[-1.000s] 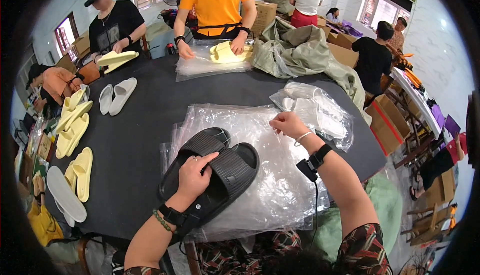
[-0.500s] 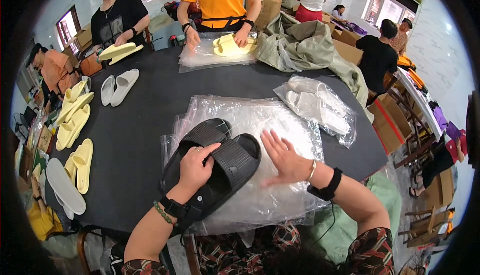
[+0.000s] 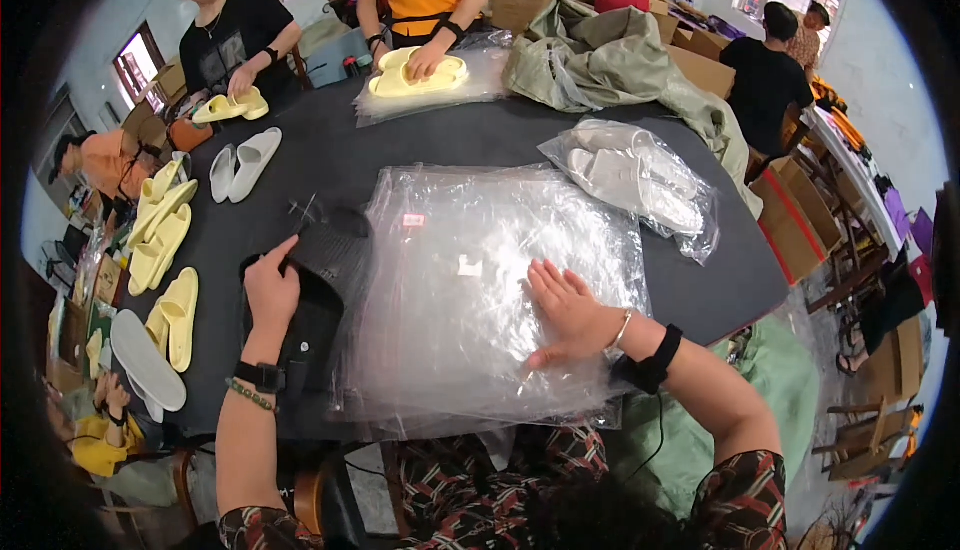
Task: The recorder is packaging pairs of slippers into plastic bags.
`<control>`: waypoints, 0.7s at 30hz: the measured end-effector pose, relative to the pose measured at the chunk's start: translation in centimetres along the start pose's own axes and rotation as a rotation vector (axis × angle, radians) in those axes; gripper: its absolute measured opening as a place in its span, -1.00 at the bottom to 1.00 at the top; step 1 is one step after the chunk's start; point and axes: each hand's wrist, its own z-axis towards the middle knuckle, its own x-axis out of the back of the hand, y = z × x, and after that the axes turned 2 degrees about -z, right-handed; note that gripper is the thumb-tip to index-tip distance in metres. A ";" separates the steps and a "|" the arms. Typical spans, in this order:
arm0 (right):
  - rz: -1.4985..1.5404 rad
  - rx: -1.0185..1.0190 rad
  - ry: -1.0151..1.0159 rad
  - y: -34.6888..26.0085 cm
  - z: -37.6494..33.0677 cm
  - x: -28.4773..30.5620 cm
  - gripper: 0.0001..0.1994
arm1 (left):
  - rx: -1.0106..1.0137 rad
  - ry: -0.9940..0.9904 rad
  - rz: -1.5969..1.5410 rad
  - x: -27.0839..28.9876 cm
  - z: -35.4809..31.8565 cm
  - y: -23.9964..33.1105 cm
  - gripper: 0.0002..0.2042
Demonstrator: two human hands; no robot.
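Observation:
A pair of black slide sandals (image 3: 338, 248), partly smeared by motion, is at the left edge of a stack of clear plastic bags (image 3: 430, 320). My left hand (image 3: 272, 290) grips the sandals, its index finger stretched along a strap. My forearm and fingers hide part of them. Lying flat on the bags, my right hand (image 3: 572, 312) has its fingers extended and holds nothing. A small white label shows near the middle of the stack, and a pinkish one toward its upper left.
Bagged grey slides (image 3: 640, 180) lie at the right of the dark table (image 3: 300, 165). Grey slides (image 3: 246, 166) and several yellow slides (image 3: 160, 250) line the left. Across, one co-worker handles yellow slides (image 3: 418, 72) on bags; another holds a yellow pair. Green-grey cloth (image 3: 600, 55) covers the far right.
My left hand has carried the black slides leftward off the middle of the bag stack. My right hand has settled flat on the bags. The orange-shirted co-worker's yellow slides have shifted left.

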 end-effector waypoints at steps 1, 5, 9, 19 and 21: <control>0.098 0.020 0.101 0.1 -0.3 0.2 0.28 | -0.070 0.029 -0.020 0.8 0.5 1.4 -0.58; -0.113 0.044 0.320 -2.1 -2.5 2.5 0.22 | -0.141 -0.106 -0.153 1.7 2.7 12.8 -0.51; -0.089 -0.037 0.091 -4.6 -5.7 2.0 0.21 | -0.353 -0.222 -0.317 -4.6 1.9 18.5 -0.55; -0.043 -0.028 0.203 -3.4 -6.9 -1.9 0.25 | -0.203 -0.197 -0.211 -11.6 0.8 12.4 -0.71; -0.021 -0.046 0.189 -3.5 -6.7 -2.3 0.25 | -0.085 -0.127 -0.068 -10.0 1.4 7.1 -0.68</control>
